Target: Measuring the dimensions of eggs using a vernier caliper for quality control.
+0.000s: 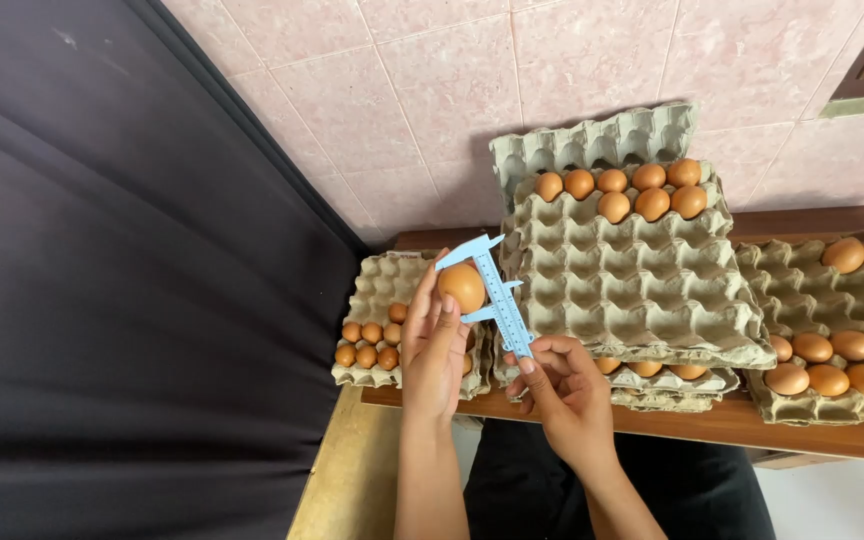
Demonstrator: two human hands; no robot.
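Observation:
My left hand (432,345) holds a brown egg (463,286) up by the fingertips. The egg sits between the jaws of a light blue plastic caliper (497,295). My right hand (564,392) grips the lower end of the caliper, thumb on its slider. Both hands hover above the front edge of a wooden table (812,435), over a grey pulp egg tray (377,290) with several small brown eggs at its front left.
A stack of grey egg trays (632,290) stands in the middle with several eggs along its far row. Another tray (812,300) with brown eggs lies at the right. A black cloth (122,280) hangs at the left, a pink tiled wall behind.

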